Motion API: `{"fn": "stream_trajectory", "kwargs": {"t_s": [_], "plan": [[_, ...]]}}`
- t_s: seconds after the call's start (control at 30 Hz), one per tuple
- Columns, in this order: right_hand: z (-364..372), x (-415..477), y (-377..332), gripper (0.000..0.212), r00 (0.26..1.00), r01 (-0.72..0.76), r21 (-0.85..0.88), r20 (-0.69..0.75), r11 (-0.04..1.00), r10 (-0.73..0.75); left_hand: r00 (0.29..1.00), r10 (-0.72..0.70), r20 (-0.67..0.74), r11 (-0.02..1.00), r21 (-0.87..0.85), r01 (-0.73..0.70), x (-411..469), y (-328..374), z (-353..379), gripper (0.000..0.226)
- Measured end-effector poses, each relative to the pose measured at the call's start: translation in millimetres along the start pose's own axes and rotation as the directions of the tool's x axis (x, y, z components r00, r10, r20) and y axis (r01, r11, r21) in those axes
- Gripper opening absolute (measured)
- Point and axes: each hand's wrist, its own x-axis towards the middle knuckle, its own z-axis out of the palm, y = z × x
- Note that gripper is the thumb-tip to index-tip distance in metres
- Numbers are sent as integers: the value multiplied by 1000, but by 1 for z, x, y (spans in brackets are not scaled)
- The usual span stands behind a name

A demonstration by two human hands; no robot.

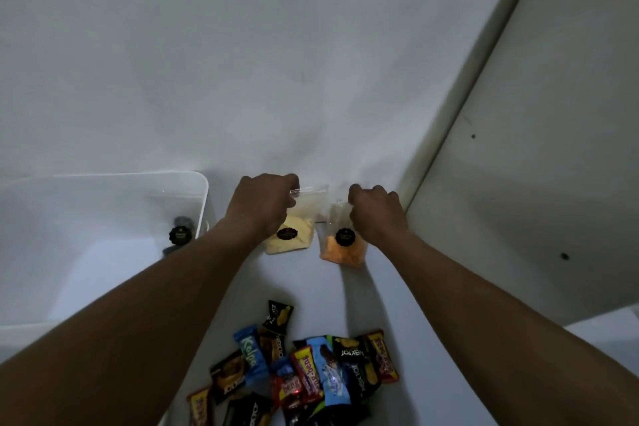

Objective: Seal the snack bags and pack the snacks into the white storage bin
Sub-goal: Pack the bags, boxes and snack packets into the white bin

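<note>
Both arms are stretched out over the table point(311, 280). The left hand point(262, 207) has its fingers curled on the top-left corner of the yellow snack bag point(299, 239), pinching the clear strip above the contents. The right hand point(377, 214) is fisted at the top of the orange snack bag point(340, 252) just beside it. It looks like a pinch on that plastic, tho the fingertips are hidden behind the knuckles. Both bags stand upright w/ black round labels facing me, touching or nearly so; can't tell which. The white bin point(103, 176) sits to the left, near the yellow bag, w/ one labelled bag point(179, 235) already in it. A heap of wrapped snacks point(311, 373) lies nearer the person, well apart from the bags, not yet packed. Seems the step in hand is sealing, approx. early in the job. To do it well, IMO: work one bag at a time, w/ one hand anchoring a corner while the other runs thumb & finger along the strip end to end. Squeeze the air out first so the bag lies flat in the bin, and keep it upright so nothing spills. Check the far corner, since that's where zips usu. stay open. The plastic looks thin & slippery, so a firm pinch, no yanking.
</note>
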Motion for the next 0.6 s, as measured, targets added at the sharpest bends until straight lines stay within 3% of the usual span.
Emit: {"fn": "stream_trajectory", "kwargs": {"t_s": [0.2, 0.6], "plan": [[-58, -24, -10, 26, 1000, -17, 5, 21, 1000, 17, 996, 49, -74, 998, -47, -52, -14, 2, -68, 19], [-192, -50, -96, 20, 989, -45, 146, -130, 988, 64, 998, 19, -65, 976, -214, -32, -67, -58, -220, 10]]}}
